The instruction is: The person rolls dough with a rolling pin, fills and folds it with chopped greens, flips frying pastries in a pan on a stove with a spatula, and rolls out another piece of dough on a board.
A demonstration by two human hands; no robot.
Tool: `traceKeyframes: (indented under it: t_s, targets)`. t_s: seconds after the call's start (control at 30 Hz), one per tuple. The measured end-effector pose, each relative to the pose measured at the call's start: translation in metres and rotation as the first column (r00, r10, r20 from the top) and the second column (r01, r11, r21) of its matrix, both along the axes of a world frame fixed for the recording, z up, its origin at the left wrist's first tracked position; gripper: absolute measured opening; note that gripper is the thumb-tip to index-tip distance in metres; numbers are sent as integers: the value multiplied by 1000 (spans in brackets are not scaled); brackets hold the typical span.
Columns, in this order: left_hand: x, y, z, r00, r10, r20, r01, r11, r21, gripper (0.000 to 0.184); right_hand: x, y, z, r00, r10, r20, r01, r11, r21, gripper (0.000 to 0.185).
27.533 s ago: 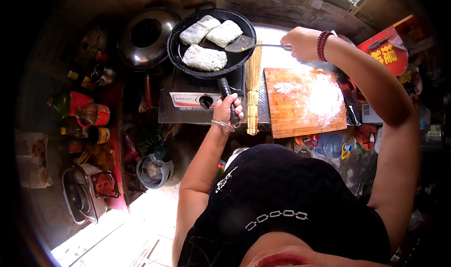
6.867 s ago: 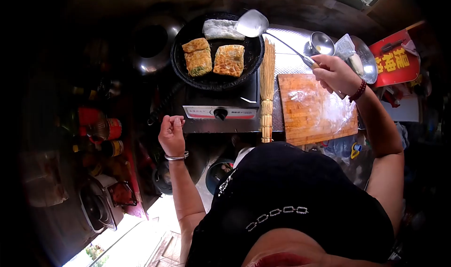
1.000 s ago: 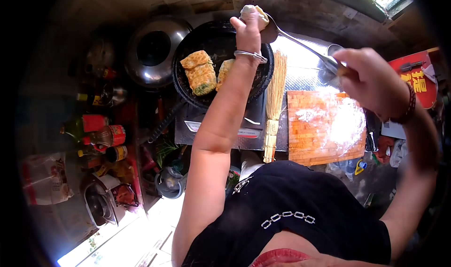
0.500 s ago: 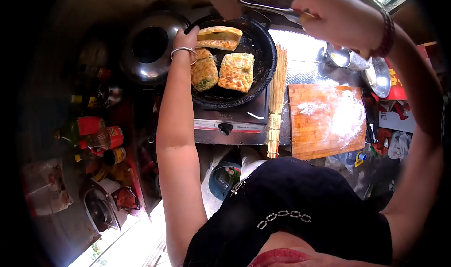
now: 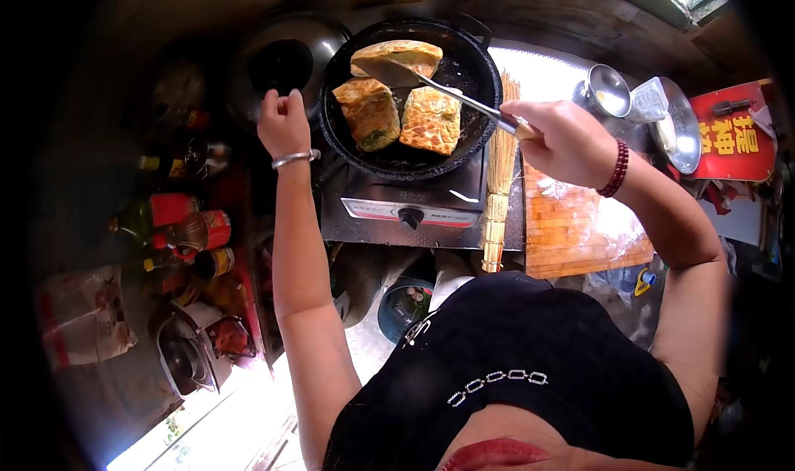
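A black frying pan (image 5: 414, 173) holds three browned, stuffed flatbreads. One flatbread (image 5: 406, 53) is at the back, tilted on its edge; another flatbread (image 5: 366, 111) lies front left and a third flatbread (image 5: 431, 121) front right. My right hand (image 5: 563, 140) grips the wooden-handled end of a metal spatula (image 5: 464, 98). Its blade is in the pan, against the near side of the back flatbread. Left of the pan, my left hand (image 5: 284, 125) hovers with curled fingers, and nothing shows in them. Below it the dark lid (image 5: 248, 98) is partly hidden.
The pan sits on a gas stove (image 5: 447, 206) with a front knob. A straw brush (image 5: 499, 198) and a floured wooden board (image 5: 571, 231) lie to its right. Metal bowls (image 5: 611, 94) stand farther right. Several bottles (image 5: 207, 229) are at the left. A bucket (image 5: 397, 322) is below.
My left hand has left the back flatbread and moved left, off the pan. My right hand has come down, bringing the spatula into the pan. The back flatbread now leans on its edge.
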State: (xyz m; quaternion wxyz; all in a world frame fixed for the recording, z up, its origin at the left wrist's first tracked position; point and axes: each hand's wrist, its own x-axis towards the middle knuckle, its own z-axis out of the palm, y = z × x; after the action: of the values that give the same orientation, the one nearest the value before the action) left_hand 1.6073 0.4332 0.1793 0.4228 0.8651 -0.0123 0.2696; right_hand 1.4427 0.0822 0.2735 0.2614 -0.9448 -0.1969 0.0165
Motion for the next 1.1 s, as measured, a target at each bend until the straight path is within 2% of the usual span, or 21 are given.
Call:
traceKeyframes:
  t_s: [0.07, 0.13, 0.23, 0.4, 0.53, 0.57, 0.67, 0.8, 0.9, 1.0, 1.1]
  targets:
    - [-19, 18, 2, 1000, -22, -18, 23, 1000, 10, 22, 0, 5, -5, 996, -33, -85, 23, 993, -117, 37]
    - [-37, 35, 3, 998, -32, -58, 32, 999, -8, 21, 3, 8, -5, 986, -101, -132, 82, 986, -144, 37]
    - [-65, 52, -5, 998, -46, -35, 38, 978, -206, 20, 8, 5, -7, 985, -132, -109, 110, 975, -193, 38]
    - [-115, 83, -8, 995, 16, -95, -26, 994, -106, 21, -2, 2, 3, 983, -146, -110, 117, 964, -238, 39]
    - [-153, 94, -15, 990, 73, -119, -82, 995, -65, 21, -17, 4, 10, 999, -22, -44, 15, 987, -159, 38]
    - [-160, 97, -18, 989, 79, -129, -87, 994, -61, 21, -20, 7, 9, 999, 23, 35, -18, 988, -152, 39]
    - [-178, 99, -28, 982, 66, -179, -83, 992, -91, 21, -17, 24, 8, 998, 3, 62, 7, 988, -151, 42]
    - [-191, 94, -40, 975, 12, -223, -52, 983, -174, 18, 8, 51, -17, 998, -25, 62, 42, 959, -280, 44]
    - [-198, 93, -46, 971, -11, -239, -35, 981, -190, 17, 10, 70, -23, 999, -15, 50, 33, 923, -384, 24]
    - [-206, 94, -51, 966, -41, -255, -13, 978, -208, 16, -7, 73, -37, 996, 71, 57, -37, 890, -455, 30]
    - [-215, 93, -52, 957, -54, -284, -8, 977, -213, 17, -16, 66, -40, 997, -13, 71, 30, 967, -254, 31]
